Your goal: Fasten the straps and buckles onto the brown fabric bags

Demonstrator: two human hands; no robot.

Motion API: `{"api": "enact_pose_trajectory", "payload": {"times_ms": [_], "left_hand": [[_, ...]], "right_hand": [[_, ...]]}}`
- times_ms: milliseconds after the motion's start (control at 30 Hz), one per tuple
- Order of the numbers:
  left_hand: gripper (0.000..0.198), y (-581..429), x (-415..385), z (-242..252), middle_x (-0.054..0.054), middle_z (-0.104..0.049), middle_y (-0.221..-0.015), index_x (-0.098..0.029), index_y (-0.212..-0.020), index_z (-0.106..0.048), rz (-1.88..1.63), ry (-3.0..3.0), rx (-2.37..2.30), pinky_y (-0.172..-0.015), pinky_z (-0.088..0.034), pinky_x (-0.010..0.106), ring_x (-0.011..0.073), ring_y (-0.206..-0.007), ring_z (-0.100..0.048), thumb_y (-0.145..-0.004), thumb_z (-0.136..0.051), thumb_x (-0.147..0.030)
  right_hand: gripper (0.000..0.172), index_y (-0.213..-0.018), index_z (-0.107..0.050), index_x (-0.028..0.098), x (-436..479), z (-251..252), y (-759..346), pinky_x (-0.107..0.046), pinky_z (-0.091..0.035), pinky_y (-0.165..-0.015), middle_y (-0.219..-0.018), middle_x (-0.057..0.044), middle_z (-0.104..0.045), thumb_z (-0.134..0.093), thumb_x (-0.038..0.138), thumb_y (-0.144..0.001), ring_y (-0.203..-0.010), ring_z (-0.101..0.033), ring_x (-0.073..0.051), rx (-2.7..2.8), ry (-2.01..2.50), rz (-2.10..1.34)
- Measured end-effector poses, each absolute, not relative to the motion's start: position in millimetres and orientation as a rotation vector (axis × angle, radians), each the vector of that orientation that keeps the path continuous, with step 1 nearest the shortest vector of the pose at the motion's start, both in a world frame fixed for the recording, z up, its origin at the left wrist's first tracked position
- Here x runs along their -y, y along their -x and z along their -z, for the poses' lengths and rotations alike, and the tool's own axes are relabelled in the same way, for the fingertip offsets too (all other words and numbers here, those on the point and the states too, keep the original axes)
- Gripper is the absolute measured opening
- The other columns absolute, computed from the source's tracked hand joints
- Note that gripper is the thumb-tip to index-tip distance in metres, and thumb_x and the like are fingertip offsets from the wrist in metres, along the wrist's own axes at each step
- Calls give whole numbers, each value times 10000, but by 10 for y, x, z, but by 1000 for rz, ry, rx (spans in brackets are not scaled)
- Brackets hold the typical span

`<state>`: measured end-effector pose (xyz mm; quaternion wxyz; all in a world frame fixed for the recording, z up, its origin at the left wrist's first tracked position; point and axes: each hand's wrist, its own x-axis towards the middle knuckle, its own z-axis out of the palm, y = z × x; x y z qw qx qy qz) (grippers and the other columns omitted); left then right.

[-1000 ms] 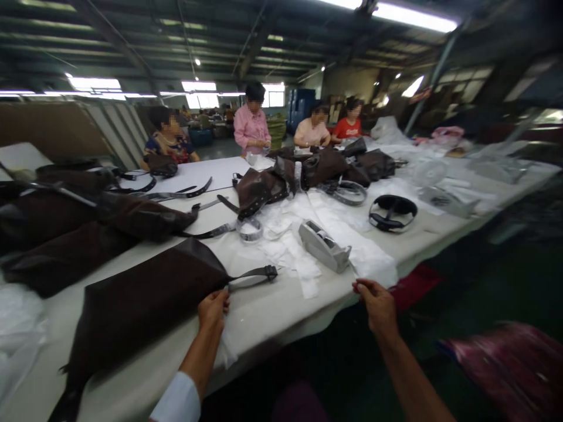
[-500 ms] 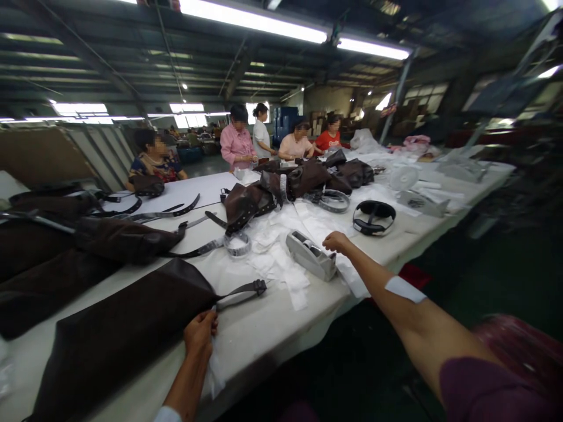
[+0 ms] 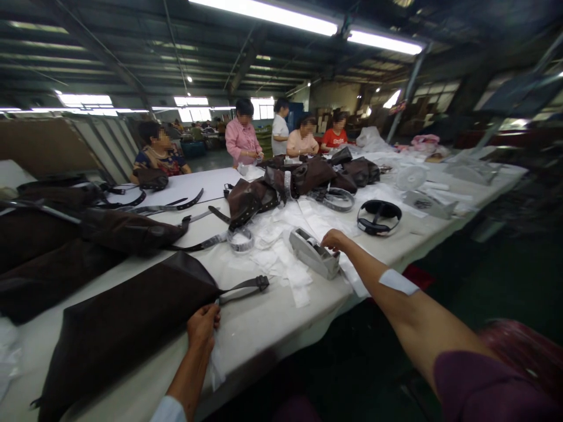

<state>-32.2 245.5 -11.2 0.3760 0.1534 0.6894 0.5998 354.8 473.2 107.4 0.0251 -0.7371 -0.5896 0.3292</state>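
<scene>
Left hand (image 3: 203,328) at the near edge of a dark brown bag (image 3: 132,331), which lay flat on the white table (image 3: 264,319). Left fingers (image 3: 210,316) curled closed at the bag's edge, apparently pinching a white tissue strip (image 3: 215,369) that hung down past the table edge. A grey buckled strap (image 3: 244,287) ran from the bag's corner, just beside that hand.

Right hand (image 3: 335,239) reached across the table, above loose white paper sheets (image 3: 281,258) and just beside a grey tape dispenser (image 3: 313,253). Right fingers (image 3: 331,237) pressed together, slightly curled, holding nothing visible. Contact with the dispenser: cannot tell. White dressing (image 3: 398,282) on the right forearm; purple sleeve (image 3: 475,387) above it. Pale cuff (image 3: 169,410) at the left wrist.

Further brown bags (image 3: 127,230) lay to the left and along the table's far end. A coiled strap (image 3: 240,240) sat near the paper, and a black strap loop (image 3: 379,217) lay to the right. At the far end, a co-worker in a pink shirt (image 3: 241,132) stood with hands together; a co-worker in a red top (image 3: 334,138) sat nearby.
</scene>
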Motion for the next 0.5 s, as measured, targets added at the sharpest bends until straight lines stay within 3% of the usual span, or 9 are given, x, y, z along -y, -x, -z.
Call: {"api": "enact_pose_trajectory", "payload": {"times_ms": [200, 500], "left_hand": [[283, 311, -2441, 102, -24, -534, -513, -120, -680, -592, -1525, -411, -1794, -382, -288, 203, 91, -445, -457, -466, -661, -292], [286, 310, -2432, 97, -25, -526, -501, -122, -674, -592, -1515, -429, -1814, -390, -299, 211, 94, -437, -452, -465, -661, -304]], "right_hand": [[155, -613, -536, 123, -4841, -1000, -3438, -206, -450, -538, -488, 12, -483, -604, 76, -744, -529, -525, -119, 1784, 2365, -1081], [138, -644, -525, 121, -4797, -1092, -3404, -207, -434, -490, -503, -1, -504, -556, 30, -744, -488, -497, -108, 1719, 2327, -1157]]}}
